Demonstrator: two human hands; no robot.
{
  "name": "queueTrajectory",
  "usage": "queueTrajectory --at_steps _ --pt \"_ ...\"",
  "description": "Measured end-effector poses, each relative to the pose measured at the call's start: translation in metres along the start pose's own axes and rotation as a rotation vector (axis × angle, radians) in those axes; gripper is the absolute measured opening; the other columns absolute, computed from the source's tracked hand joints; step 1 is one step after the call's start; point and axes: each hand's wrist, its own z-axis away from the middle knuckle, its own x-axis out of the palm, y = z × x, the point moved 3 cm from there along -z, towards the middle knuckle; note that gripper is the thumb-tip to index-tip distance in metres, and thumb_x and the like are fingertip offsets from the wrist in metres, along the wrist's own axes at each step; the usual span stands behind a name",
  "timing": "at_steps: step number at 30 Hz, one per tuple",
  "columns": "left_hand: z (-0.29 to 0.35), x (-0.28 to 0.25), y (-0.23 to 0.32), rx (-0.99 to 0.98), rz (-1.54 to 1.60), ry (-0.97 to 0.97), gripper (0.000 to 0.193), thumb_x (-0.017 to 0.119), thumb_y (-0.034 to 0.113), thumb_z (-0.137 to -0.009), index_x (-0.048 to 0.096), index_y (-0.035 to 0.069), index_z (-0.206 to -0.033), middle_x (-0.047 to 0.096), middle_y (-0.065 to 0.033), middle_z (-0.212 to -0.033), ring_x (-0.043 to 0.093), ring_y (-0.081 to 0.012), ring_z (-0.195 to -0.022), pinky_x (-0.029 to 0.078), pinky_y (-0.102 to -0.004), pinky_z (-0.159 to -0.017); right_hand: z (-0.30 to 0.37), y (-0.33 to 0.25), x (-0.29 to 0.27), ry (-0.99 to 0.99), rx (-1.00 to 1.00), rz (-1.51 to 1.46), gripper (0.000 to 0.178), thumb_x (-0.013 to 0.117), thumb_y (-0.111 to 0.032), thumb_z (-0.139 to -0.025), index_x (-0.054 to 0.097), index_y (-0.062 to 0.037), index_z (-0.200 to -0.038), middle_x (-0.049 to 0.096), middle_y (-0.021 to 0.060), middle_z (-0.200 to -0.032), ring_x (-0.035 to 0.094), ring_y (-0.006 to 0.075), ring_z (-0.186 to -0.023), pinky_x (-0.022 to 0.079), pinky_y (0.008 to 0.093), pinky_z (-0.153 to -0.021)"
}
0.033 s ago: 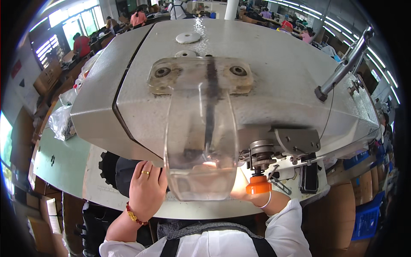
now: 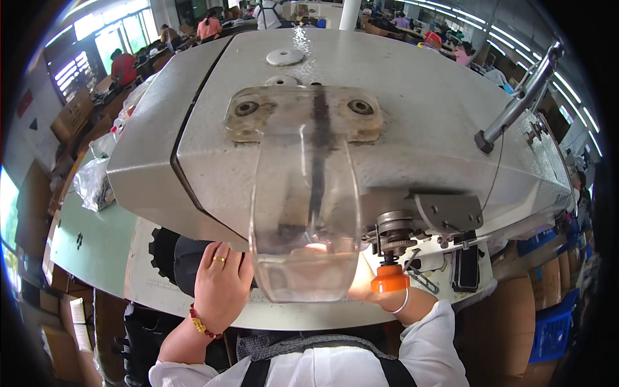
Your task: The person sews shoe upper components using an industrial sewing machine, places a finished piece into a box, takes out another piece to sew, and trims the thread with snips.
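My left hand [image 2: 221, 287], with a gold ring and a red beaded bracelet, rests on a dark fabric piece [image 2: 189, 263] beneath the sewing machine head [image 2: 219, 155]. Its fingers bend over the fabric, and the tips are partly hidden by the machine. A black part with a scalloped edge [image 2: 162, 256] shows at the fabric's left. My right hand [image 2: 361, 284] is behind the clear plastic guard [image 2: 306, 277] and an orange knob [image 2: 389, 280]; its fingers and anything in them cannot be made out. A pale bracelet circles that wrist.
A metal thread guide rod [image 2: 519, 97] rises at the machine's right. On the pale worktable [image 2: 290, 315], a black rectangular object [image 2: 465, 267] and small metal tools lie at right. Clear plastic bags [image 2: 93, 184] sit on the green tabletop [image 2: 90, 238] at left. Several people work far behind.
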Motion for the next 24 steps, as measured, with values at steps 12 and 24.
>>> queueTrajectory --at_steps 12,24 --pt "-0.009 0.004 -0.018 0.014 0.154 0.006 0.041 0.075 0.009 -0.063 0.067 0.004 -0.103 0.06 -0.009 -0.088 0.061 -0.0282 -0.088 0.05 -0.0407 -0.089 0.011 -0.034 0.022 -0.012 -0.42 0.61 0.035 0.08 -0.006 -0.077 0.068 0.0004 -0.109 0.073 0.0086 -0.099 0.067 0.0165 -0.089 0.052 0.033 -0.083" --pt "-0.006 0.013 -0.029 0.046 0.156 -0.032 0.043 0.077 0.013 -0.06 0.069 0.008 -0.102 0.06 -0.0076 -0.085 0.061 -0.0264 -0.086 0.051 -0.0383 -0.083 0.009 -0.019 0.012 0.025 -0.322 0.647 0.016 0.079 -0.015 -0.077 0.075 -0.0037 -0.087 0.073 0.0082 -0.077 0.062 0.0196 -0.065 0.048 0.0331 -0.076"
